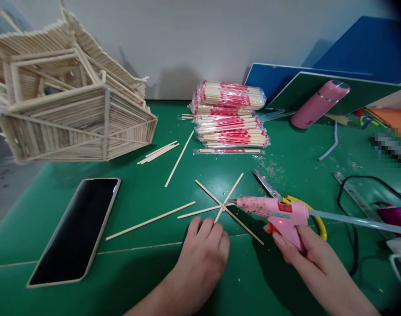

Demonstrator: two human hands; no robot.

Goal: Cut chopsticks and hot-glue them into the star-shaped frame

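My right hand [306, 250] grips a pink hot glue gun [276, 213], its red light on, a clear glue stick trailing right. The nozzle points left at three thin wooden sticks [227, 206] crossed on the green table [148, 197]. My left hand [205, 245] rests knuckles up just below the crossing, fingers curled, pressing the near end of one stick. Loose sticks [151, 220] lie to the left.
A stick-built house model [72, 101] stands far left. A dark phone [77, 228] lies near left. Wrapped stick bundles [230, 116] sit at the back. Yellow-handled scissors [286, 197], a pink bottle [319, 104], a metal ruler [358, 197] and a black cable [348, 219] crowd the right.
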